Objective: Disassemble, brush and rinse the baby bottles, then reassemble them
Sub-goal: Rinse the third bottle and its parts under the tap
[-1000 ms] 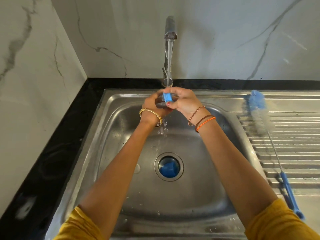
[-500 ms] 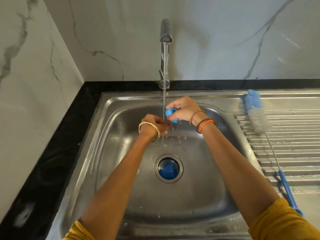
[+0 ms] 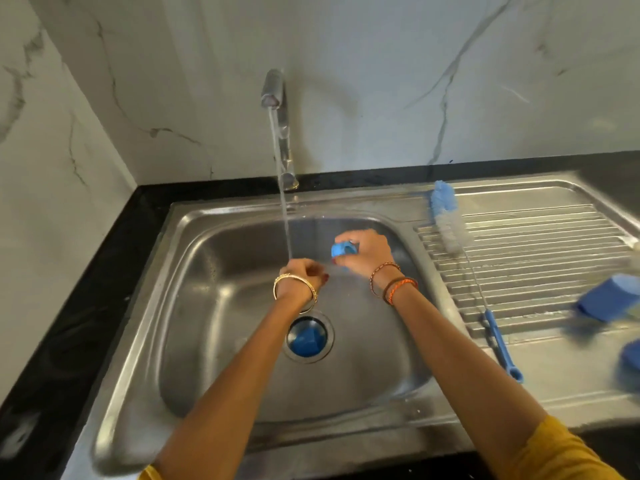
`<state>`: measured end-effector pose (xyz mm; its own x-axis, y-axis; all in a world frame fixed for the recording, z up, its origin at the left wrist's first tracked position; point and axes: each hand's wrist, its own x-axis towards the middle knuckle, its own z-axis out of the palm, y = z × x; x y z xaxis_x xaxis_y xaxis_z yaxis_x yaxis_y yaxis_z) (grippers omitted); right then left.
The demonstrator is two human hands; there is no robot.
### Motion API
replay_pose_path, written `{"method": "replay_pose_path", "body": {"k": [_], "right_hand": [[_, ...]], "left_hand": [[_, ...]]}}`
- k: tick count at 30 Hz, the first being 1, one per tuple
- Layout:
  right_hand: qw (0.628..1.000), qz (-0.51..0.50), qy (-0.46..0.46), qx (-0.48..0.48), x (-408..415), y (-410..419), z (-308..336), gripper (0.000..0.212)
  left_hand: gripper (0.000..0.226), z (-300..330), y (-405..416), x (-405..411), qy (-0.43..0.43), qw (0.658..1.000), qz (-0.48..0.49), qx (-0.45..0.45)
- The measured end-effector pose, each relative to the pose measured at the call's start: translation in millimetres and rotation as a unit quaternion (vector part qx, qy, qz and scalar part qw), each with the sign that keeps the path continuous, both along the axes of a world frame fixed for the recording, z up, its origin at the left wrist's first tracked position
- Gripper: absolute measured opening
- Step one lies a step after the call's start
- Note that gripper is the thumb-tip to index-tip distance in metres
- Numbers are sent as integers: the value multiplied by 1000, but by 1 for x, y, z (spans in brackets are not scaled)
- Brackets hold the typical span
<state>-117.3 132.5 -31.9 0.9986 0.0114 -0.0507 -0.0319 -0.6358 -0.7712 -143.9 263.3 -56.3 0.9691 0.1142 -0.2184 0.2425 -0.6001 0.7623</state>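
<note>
My right hand [image 3: 367, 254] grips a small blue bottle ring [image 3: 343, 249] over the back of the sink basin [image 3: 221, 306], just right of the running water stream [image 3: 285, 223]. Lower down and to its left, my left hand [image 3: 299, 277] has its fingers curled, and the stream falls onto it. A faint clear blur lies between the two hands; I cannot tell whether the left hand holds anything. A blue-and-white bottle brush [image 3: 450, 230] lies on the ribbed drainboard [image 3: 540, 258] to the right.
The tap [image 3: 275, 95] stands at the back, running. A blue piece sits in the drain [image 3: 306, 337]. Blurred blue objects [image 3: 609, 301] lie at the right edge of the drainboard. Black counter [image 3: 86, 306] and marble walls bound the sink at left and back.
My hands were joined on the blue ring under the tap. They have come apart: the left dropped lower under the stream, the right carried the ring to the right. The view has shifted right.
</note>
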Motion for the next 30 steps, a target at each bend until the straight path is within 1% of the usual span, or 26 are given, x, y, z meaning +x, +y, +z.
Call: {"method": "replay_pose_path", "body": {"k": [1, 2, 3, 4, 5, 6, 7, 8, 9, 10, 11, 12, 13, 14, 15, 16, 17, 19, 20, 22, 24, 27, 30], "right_hand": [[988, -44, 42, 145, -3, -8, 12, 37], [952, -78, 92, 281, -6, -16, 25, 31], [903, -93, 134, 398, -9, -26, 37, 21], [853, -101, 155, 489, -11, -37, 49, 13], [811, -106, 151, 555, -14, -54, 58, 12], [787, -102, 138, 592, -17, -68, 67, 12], [788, -98, 111, 598, -20, -86, 75, 14], [810, -92, 79, 573, -22, -102, 83, 20], [845, -85, 48, 525, -23, -118, 90, 29], [887, -79, 21, 455, -23, -138, 98, 37], [929, -80, 0, 362, -22, -155, 105, 42], [963, -92, -17, 254, -21, -175, 112, 45], [984, -107, -37, 134, -19, -193, 117, 47], [991, -118, -53, 13, -18, -209, 119, 49], [986, -119, -63, -96, -18, -230, 119, 51], [976, -108, -58, -182, -17, -247, 118, 52], [963, -94, -42, -248, -16, -266, 116, 51], [935, -55, 2, -349, -15, -294, 110, 48], [916, -37, 16, -399, -14, -309, 106, 46], [868, -7, 15, -497, -11, -332, 96, 40], [824, 8, 3, -566, -7, -349, 85, 32], [771, 39, 5, -636, -4, -367, 67, 26], [733, 68, 0, -677, 1, -374, 50, 25]], "left_hand": [[25, 5, -11, -1, -17, 1000, 4, -19], [25, 10, -22, -2, -31, 999, 7, -41], [25, 15, -33, -3, -39, 997, 9, -63], [25, 20, -44, -4, -45, 996, 6, -81], [24, 24, -58, -4, -49, 994, 0, -93], [24, 28, -70, -4, -57, 993, -5, -100], [25, 32, -86, -3, -70, 992, -16, -108], [25, 35, -101, -2, -82, 989, -23, -118], [25, 39, -114, -1, -92, 987, -32, -126], [23, 42, -133, 0, -100, 985, -43, -133], [22, 45, -147, 0, -106, 984, -54, -135], [21, 48, -165, 1, -113, 982, -70, -136], [20, 49, -179, 3, -118, 980, -85, -137], [21, 51, -191, 4, -124, 978, -101, -132], [21, 51, -207, 5, -129, 976, -118, -127], [22, 51, -220, 7, -134, 975, -133, -118], [22, 51, -235, 8, -136, 974, -146, -111], [22, 51, -260, 11, -129, 974, -158, -99], [22, 50, -274, 12, -122, 975, -159, -91], [22, 47, -297, 14, -118, 977, -164, -74], [21, 45, -313, 17, -116, 976, -170, -69], [20, 40, -335, 19, -100, 977, -182, -49], [21, 33, -347, 21, -90, 975, -199, -27]]}}
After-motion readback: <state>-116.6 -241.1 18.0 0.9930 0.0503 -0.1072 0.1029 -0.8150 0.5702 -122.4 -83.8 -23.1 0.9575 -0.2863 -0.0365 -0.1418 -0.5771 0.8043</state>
